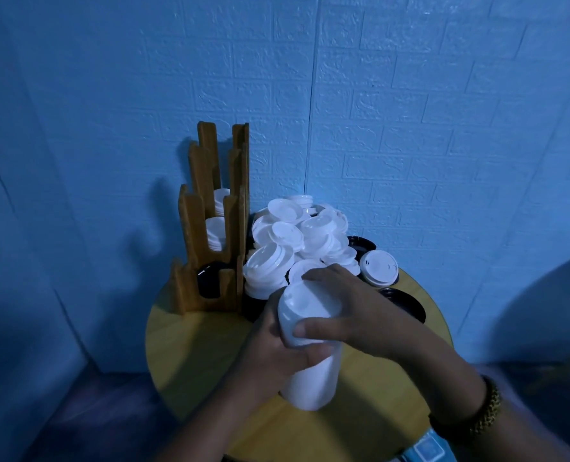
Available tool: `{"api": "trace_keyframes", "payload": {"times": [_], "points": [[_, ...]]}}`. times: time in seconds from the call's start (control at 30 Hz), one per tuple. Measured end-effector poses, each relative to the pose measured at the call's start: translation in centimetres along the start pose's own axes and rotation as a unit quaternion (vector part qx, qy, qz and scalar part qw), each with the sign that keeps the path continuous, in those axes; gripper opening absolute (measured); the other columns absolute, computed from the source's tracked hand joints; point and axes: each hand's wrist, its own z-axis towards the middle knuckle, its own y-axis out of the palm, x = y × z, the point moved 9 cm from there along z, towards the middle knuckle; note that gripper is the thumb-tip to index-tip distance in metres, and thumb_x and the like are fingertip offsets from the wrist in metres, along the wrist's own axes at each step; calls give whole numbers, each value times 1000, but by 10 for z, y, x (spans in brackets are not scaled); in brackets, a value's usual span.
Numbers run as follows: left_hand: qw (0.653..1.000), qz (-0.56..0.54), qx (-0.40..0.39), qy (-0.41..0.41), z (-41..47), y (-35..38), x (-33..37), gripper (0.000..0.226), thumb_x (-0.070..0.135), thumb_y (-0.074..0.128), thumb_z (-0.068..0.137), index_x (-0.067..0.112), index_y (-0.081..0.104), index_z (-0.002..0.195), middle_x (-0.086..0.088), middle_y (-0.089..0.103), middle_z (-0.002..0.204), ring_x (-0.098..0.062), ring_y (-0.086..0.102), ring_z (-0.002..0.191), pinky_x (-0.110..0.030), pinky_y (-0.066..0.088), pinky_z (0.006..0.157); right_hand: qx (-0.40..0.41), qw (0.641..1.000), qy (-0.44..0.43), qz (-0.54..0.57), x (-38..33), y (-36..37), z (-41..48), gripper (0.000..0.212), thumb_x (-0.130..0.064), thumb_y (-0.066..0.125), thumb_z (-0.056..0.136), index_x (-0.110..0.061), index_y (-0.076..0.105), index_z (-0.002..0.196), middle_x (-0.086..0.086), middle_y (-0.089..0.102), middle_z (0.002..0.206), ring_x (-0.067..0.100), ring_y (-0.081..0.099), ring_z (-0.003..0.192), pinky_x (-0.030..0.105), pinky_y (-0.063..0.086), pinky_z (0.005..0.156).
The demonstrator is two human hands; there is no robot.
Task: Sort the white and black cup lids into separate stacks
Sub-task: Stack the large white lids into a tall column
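Stack of white lids: one tall column, held upright over the round wooden table, near its middle. The separate lids in it blur together and cannot be counted.

Left hand: wrapped round the column's middle from the left.

Right hand: clasps the top, fingers over the uppermost lid, thumb across the front; beaded bracelet at the wrist.

Loose pile of white lids: just behind the hands, too tangled to count, its front hidden by them.

Black lids: two show at the pile's right edge, partly covered.

Wooden rack: left of the pile; two slots hold white lids, one front slot holds black.

Blue brick-pattern wall: behind everything.
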Motion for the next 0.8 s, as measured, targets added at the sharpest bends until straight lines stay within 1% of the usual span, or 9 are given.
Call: {"api": "trace_keyframes", "payload": {"times": [0.1, 0.2, 0.3, 0.37, 0.47, 0.53, 0.6, 0.7, 0.8], "points": [[996, 43, 71, 20, -1, -3, 0, 77, 32, 88, 52, 54, 57, 119, 8, 71, 119, -18, 67, 116, -57, 56, 94, 86, 994, -5, -62, -5, 5, -3, 70, -72, 65, 63, -42, 49, 124, -23, 45, 111, 2, 49, 108, 31, 47, 93], [993, 75, 82, 36, -3, -5, 3, 82, 34, 87, 54, 44, 54, 129, 8, 70, 120, -16, 66, 116, -54, 57, 92, 102, 992, -3, -78, -4, 11, -3, 76, -74, 62, 63, -38, 48, 129, -20, 45, 115, 5, 46, 113, 30, 45, 94], [997, 74, 28, 18, -4, -7, 5, 80, 37, 88, 59, 46, 52, 130, 9, 69, 124, -15, 67, 116, -50, 58, 92, 41, 997, 7, 69, 12, 9, -3, 79, -76, 62, 72, -37, 45, 138, -25, 47, 130, -7, 44, 124, 17, 38, 101], [998, 62, 3, -2, -4, -17, 5, 83, 41, 89, 57, 50, 51, 130, 14, 69, 124, -11, 66, 115, -38, 58, 89, 60, 982, 26, 176, 39, 2, -3, 54, -64, 54, 91, -31, 52, 135, -23, 56, 127, -10, 51, 118, 19, 42, 100], [998, 53, 3, -24, -3, -35, 8, 89, 46, 87, 51, 47, 47, 131, 23, 68, 118, -4, 66, 111, -25, 58, 80, 156, 987, 21, -37, 82, -7, 2, 16, -39, 53, 100, -28, 63, 105, -16, 58, 102, 9, 56, 100, 36, 48, 83], [998, 49, -2, -33, -1, -41, 7, 98, 48, 91, 49, 43, 44, 135, 20, 68, 121, -7, 66, 114, -26, 58, 82, 100, 977, 56, -182, 105, 16, 8, 29, -39, 60, 94, -32, 60, 122, -13, 54, 126, 17, 47, 122, 39, 42, 97], [997, 57, -9, -54, -4, -40, -1, 105, 54, 94, 47, 40, 44, 138, 17, 68, 123, -11, 66, 116, -31, 59, 85, 48, 969, 89, -224, 119, 34, 10, 52, -50, 60, 91, -32, 48, 139, -13, 41, 146, 15, 30, 138, 39, 31, 107], [993, 69, -14, -98, -15, -36, -19, 110, 71, 93, 34, 37, 51, 130, 21, 72, 116, -9, 68, 112, -29, 59, 84, 35, 966, 68, -249, 112, 44, 16, 75, -65, 56, 87, -34, 32, 150, -15, 27, 157, 14, 17, 145, 42, 22, 114], [988, 87, -18, -126, -19, -36, -31, 103, 68, 92, 36, 37, 54, 127, 14, 73, 115, -11, 69, 111, -29, 59, 84, 44, 959, 51, -277, 109, 44, 24, 81, -68, 54, 86, -36, 23, 154, -13, 29, 155, 16, 20, 144, 40, 22, 113]]}}
